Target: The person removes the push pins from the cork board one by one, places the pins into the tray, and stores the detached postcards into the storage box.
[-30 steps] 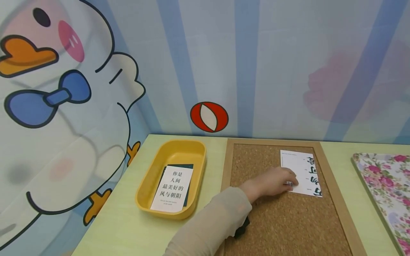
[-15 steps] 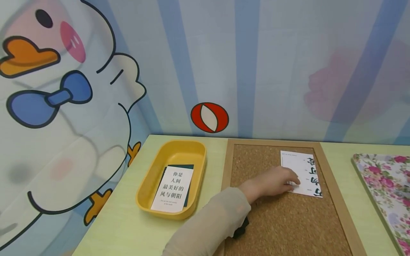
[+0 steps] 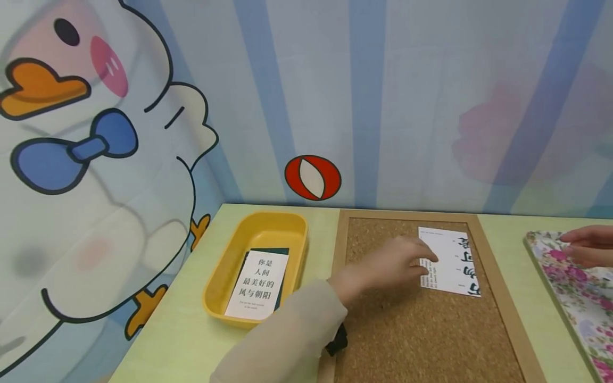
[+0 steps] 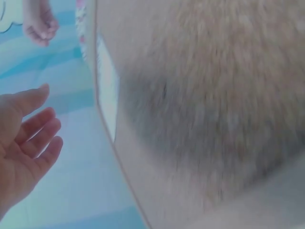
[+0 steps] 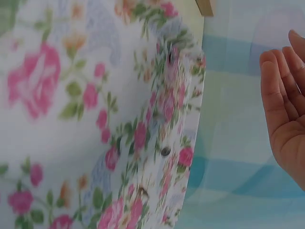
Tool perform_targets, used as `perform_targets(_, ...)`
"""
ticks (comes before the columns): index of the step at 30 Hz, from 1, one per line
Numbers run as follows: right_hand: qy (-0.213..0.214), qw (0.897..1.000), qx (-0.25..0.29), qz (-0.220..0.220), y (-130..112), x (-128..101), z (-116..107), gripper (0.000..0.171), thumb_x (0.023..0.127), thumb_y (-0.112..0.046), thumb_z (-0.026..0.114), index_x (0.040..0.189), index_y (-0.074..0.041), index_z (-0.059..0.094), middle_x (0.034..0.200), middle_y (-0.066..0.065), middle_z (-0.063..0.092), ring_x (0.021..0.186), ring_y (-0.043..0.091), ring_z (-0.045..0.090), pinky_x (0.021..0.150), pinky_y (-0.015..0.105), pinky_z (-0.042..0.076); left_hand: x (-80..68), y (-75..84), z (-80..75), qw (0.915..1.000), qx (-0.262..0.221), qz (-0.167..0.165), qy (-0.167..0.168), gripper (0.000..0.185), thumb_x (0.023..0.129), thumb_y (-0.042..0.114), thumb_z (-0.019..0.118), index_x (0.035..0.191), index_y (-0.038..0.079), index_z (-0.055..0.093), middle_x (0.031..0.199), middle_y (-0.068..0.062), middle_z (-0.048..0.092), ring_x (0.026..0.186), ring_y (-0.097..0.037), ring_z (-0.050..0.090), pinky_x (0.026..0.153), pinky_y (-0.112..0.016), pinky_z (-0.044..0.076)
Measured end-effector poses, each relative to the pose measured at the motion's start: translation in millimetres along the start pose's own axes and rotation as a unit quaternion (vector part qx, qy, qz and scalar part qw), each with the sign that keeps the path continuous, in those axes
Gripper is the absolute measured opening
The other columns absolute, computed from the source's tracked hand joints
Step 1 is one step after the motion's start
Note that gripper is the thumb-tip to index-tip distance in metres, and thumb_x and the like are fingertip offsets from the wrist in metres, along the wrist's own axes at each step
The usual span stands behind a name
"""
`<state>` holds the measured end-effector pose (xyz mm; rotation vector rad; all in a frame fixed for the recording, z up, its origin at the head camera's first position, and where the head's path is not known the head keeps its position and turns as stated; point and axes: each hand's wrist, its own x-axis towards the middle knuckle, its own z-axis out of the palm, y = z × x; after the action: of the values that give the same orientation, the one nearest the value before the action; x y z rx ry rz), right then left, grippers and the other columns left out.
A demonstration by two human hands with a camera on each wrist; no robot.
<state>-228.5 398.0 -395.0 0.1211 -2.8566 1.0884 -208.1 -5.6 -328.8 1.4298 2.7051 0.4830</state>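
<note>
From the head view, a pale green worktop (image 3: 201, 340) sits in a corner of walls papered with blue stripes and a cartoon duck (image 3: 96, 159). A cork board (image 3: 421, 340) in a wooden frame lies along the far edge, a yellow tray (image 3: 225, 276) holding printed cards to its left, a floral tray (image 3: 574, 287) at the right edge. The white card (image 3: 450, 260) lies in the board's far right corner. The left hand (image 3: 390, 263) reaches over the board, fingertips on the card's left edge, fingers relaxed. The right hand (image 3: 589, 244) hovers at the floral tray's far corner — fingers loosely extended.

The left wrist view, blurred, shows the cork up close and an open palm (image 4: 24, 148), fingers (image 4: 40, 136) slightly apart.

The right wrist view shows the floral tray's scalloped rim (image 5: 176, 124) — and that hand's fingers (image 5: 276, 90) straight, together, holding nothing.
</note>
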Motion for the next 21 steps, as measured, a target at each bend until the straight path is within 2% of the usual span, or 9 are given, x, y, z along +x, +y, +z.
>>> perform_targets(2,-0.009,1.0,0.0,-0.009,18.0,9.7,5.1,0.037,0.094,-0.03,0.056,0.119,-0.003,0.052,0.082,-0.005,0.064,0.068,0.004,0.062,0.058,0.024,0.051,-8.8,-3.7,-8.3,0.9998,-0.004,-0.005,0.017,0.028,0.09,0.013,0.062,0.118,0.009,0.064,0.121,-0.001,0.061,0.113,-0.007,0.054,0.091,-0.011,0.038)
perform_targets(4,-0.028,1.0,-0.004,-0.007,38.6,21.8,11.4,0.043,0.092,-0.038,0.056,0.123,-0.008,0.05,0.092,0.004,0.065,0.073,0.007,0.063,0.062,0.027,0.052,-18.2,-7.8,-16.2,0.9993,-0.008,-0.011,0.034,0.029,0.09,0.012,0.062,0.119,0.009,0.064,0.123,-0.003,0.06,0.115,-0.01,0.053,0.093,-0.013,0.038)
perform_targets(6,-0.043,0.999,-0.012,-0.007,48.9,31.1,19.0,0.053,0.091,-0.043,0.055,0.127,-0.005,0.047,0.102,0.013,0.062,0.078,0.013,0.064,0.066,0.031,0.053,-28.2,-12.5,-22.8,0.9987,-0.013,-0.012,0.047,0.03,0.089,0.012,0.063,0.119,0.009,0.063,0.124,-0.003,0.059,0.116,-0.011,0.052,0.094,-0.015,0.038)
perform_targets(7,-0.043,0.999,-0.019,-0.008,49.3,32.8,23.0,0.054,0.09,-0.046,0.055,0.126,-0.007,0.048,0.105,0.013,0.062,0.079,0.013,0.064,0.067,0.03,0.053,-32.8,-14.7,-25.3,0.9983,-0.019,-0.013,0.053,0.031,0.089,0.012,0.064,0.12,0.009,0.063,0.124,-0.004,0.059,0.117,-0.012,0.052,0.094,-0.015,0.038)
perform_targets(10,-0.067,0.998,0.004,-0.013,19.9,27.8,26.9,0.056,0.09,-0.044,0.057,0.128,-0.003,0.047,0.109,0.013,0.061,0.082,0.014,0.064,0.068,0.033,0.053,-46.7,-20.1,-33.1,0.9973,-0.03,-0.013,0.065,0.032,0.088,0.011,0.065,0.12,0.009,0.063,0.122,-0.004,0.06,0.116,-0.013,0.053,0.094,-0.016,0.039)
perform_targets(14,-0.086,0.994,0.061,-0.02,-45.6,8.1,25.0,0.046,0.091,-0.029,0.06,0.124,0.002,0.049,0.097,0.0,0.064,0.08,0.008,0.063,0.066,0.03,0.053,-65.7,-26.2,-43.4,0.9955,-0.036,-0.023,0.085,0.031,0.088,0.012,0.065,0.119,0.009,0.064,0.121,-0.005,0.061,0.115,-0.015,0.053,0.095,-0.021,0.04)
perform_targets(16,-0.094,0.992,0.079,-0.029,-70.8,0.8,24.5,0.041,0.092,-0.021,0.06,0.122,0.005,0.05,0.093,0.0,0.064,0.078,0.01,0.063,0.065,0.031,0.053,-75.6,-29.9,-47.7,0.9938,-0.04,-0.025,0.1,0.03,0.088,0.012,0.065,0.118,0.009,0.064,0.121,-0.004,0.061,0.115,-0.016,0.054,0.095,-0.023,0.041)
perform_targets(18,-0.091,0.992,0.086,-0.032,-85.1,-3.1,26.1,0.04,0.092,-0.02,0.06,0.12,0.006,0.05,0.09,-0.002,0.065,0.077,0.009,0.063,0.064,0.03,0.053,-86.1,-34.5,-51.2,0.9918,-0.047,-0.025,0.117,0.03,0.088,0.011,0.065,0.118,0.009,0.064,0.122,-0.004,0.061,0.116,-0.016,0.054,0.095,-0.025,0.042)
perform_targets(21,-0.102,0.988,0.101,-0.05,-89.8,-1.1,30.4,0.041,0.092,-0.019,0.059,0.121,0.008,0.05,0.092,0.004,0.065,0.079,0.01,0.064,0.065,0.03,0.054,-103.3,-42.0,-56.0,0.9883,-0.061,-0.027,0.137,0.032,0.087,0.009,0.065,0.119,0.009,0.063,0.122,-0.004,0.061,0.114,-0.016,0.054,0.094,-0.026,0.043)
